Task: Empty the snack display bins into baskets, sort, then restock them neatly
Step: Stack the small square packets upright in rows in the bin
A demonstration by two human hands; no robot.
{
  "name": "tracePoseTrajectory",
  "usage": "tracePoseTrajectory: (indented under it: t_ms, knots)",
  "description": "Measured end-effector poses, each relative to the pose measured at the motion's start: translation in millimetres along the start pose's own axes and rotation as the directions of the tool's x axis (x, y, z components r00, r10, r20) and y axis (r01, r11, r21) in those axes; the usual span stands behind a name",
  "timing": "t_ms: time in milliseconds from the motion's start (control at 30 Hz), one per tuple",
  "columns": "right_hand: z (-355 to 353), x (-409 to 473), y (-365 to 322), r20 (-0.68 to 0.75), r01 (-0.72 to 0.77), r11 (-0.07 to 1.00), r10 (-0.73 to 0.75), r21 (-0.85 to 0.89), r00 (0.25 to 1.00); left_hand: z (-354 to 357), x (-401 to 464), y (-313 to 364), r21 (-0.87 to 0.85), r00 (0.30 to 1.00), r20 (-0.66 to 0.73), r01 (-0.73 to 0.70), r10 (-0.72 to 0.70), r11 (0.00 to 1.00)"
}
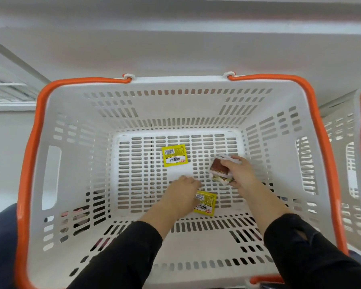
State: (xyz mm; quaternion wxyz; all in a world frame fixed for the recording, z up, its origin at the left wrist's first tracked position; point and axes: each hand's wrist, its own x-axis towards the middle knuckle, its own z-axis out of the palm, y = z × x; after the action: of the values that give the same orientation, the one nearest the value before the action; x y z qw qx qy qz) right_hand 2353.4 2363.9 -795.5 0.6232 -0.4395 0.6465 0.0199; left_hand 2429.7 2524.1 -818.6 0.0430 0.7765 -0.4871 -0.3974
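White basket [75, 113] w/ orange handles [32, 130], seen from above. Both hands down inside, apart. Right hand [241, 172] near basket floor's right side, fingers curled round small stack of snack packets [218, 170], brown one on top. Left hand [182, 189] toward floor centre, fingers bent down at the floor; can't tell if gripping anything. One yellow packet [174, 155] flat at centre-back of floor, another [205, 203] at front, partly under left hand. Second basket [342, 130] just right of first.

Shop: orange-handled shopping basket [56, 178], barcoded snack packets [174, 155].
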Motion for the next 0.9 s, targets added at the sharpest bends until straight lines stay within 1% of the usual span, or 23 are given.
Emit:
tracePoseTrajectory:
  t_ms: [33, 67, 100, 133, 167, 200, 233, 267, 300, 333, 400, 433, 500, 567, 633, 667, 733, 800, 833, 900]
  knots:
    - [-4.4, 1.3, 3.1, -0.009, -0.013, 1.0, 0.013, -0.005, 1.0, 8.1, 0.1, 4.6, 0.144, 0.996, 0.033, -0.089, 0.085, 0.986]
    - [-7.1, 3.0, 6.3, -0.007, -0.024, 1.0, 0.024, -0.002, 1.0, 14.2, 2.0, 6.5, 0.243, 0.992, 0.041, -0.125, 0.118, 0.962]
    - [-8.4, 4.1, 9.2, 0.004, -0.033, 0.999, 0.033, 0.006, 0.999, 16.5, 4.1, 6.9, 0.291, 0.991, 0.032, -0.131, 0.127, 0.948]
    - [-8.9, 5.0, 11.4, 0.016, -0.042, 0.999, 0.042, 0.019, 0.999, 17.6, 6.9, 5.6, 0.275, 0.994, 0.022, -0.112, 0.111, 0.955]
    - [-8.7, 5.6, 12.6, 0.026, -0.051, 0.998, 0.05, 0.033, 0.998, 15.5, 8.5, 4.0, 0.188, 0.997, 0.002, -0.076, 0.077, 0.979]
    - [-7.5, 6.6, 13.3, 0.034, -0.057, 0.998, 0.056, 0.038, 0.998, 11.4, 9.4, 1.6, 0.036, 0.999, -0.036, -0.022, 0.023, 0.999]
    - [-6.2, 7.3, 13.6, 0.041, -0.061, 0.998, 0.06, 0.032, 0.997, 3.8, 9.9, -1.3, -0.136, 0.996, -0.074, 0.041, -0.051, 0.99]
    - [-5.0, 8.0, 13.7, 0.048, -0.066, 0.998, 0.064, 0.025, 0.997, -5.0, 11.6, -5.9, -0.278, 0.984, -0.114, 0.098, -0.134, 0.956]
    - [-3.7, 8.1, 13.2, 0.054, -0.071, 0.997, 0.07, 0.024, 0.996, -15.9, 13.5, -11.7, -0.354, 0.964, -0.166, 0.141, -0.21, 0.925]
    - [-2.8, 8.0, 12.6, 0.058, -0.079, 0.996, 0.077, 0.032, 0.995, -26.1, 16.3, -19.7, -0.36, 0.937, -0.223, 0.178, -0.27, 0.916]
    - [-2.3, 9.3, 13.0, 0.073, -0.097, 0.993, 0.092, 0.064, 0.993, -44.1, 20.9, -37.0, -0.269, 0.893, -0.317, 0.238, -0.319, 0.933]
    - [-2.4, 9.7, 14.0, 0.085, -0.103, 0.992, 0.097, 0.076, 0.992, -52.0, 22.9, -44.7, -0.23, 0.885, -0.334, 0.257, -0.324, 0.939]
    - [-2.2, 9.5, 16.6, 0.101, -0.107, 0.991, 0.099, 0.083, 0.99, -60.7, 26.4, -56.1, -0.182, 0.896, -0.287, 0.298, -0.34, 0.937]
    - [-1.8, 10.1, 19.8, 0.101, -0.113, 0.99, 0.104, 0.081, 0.989, -61.6, 29.3, -60.7, -0.084, 0.917, -0.227, 0.317, -0.328, 0.945]
    - [-0.8, 9.3, 22.3, 0.115, -0.116, 0.989, 0.105, 0.096, 0.988, -60.9, 32.0, -61.2, -0.012, 0.929, -0.235, 0.29, -0.285, 0.957]
    - [-0.4, 9.3, 23.6, 0.127, -0.116, 0.988, 0.102, 0.106, 0.987, -60.4, 34.3, -61.1, -0.017, 0.928, -0.248, 0.284, -0.279, 0.959]
    - [-0.1, 9.9, 26.5, 0.16, -0.106, 0.988, 0.087, 0.109, 0.983, -59.5, 39.0, -59.0, -0.084, 0.92, -0.229, 0.306, -0.317, 0.948]
    - [1.0, 9.0, 27.3, 0.201, -0.089, 0.99, 0.065, 0.112, 0.977, -59.9, 41.2, -55.5, -0.251, 0.904, -0.165, 0.348, -0.394, 0.903]
    - [1.6, 8.0, 27.1, 0.221, -0.08, 0.991, 0.054, 0.111, 0.974, -60.4, 40.3, -52.1, -0.369, 0.891, -0.172, 0.337, -0.42, 0.866]
    - [2.6, 5.1, 25.2, 0.269, -0.06, 0.993, 0.031, 0.1, 0.963, -62.6, 31.8, -39.1, -0.574, 0.838, -0.286, 0.239, -0.465, 0.783]
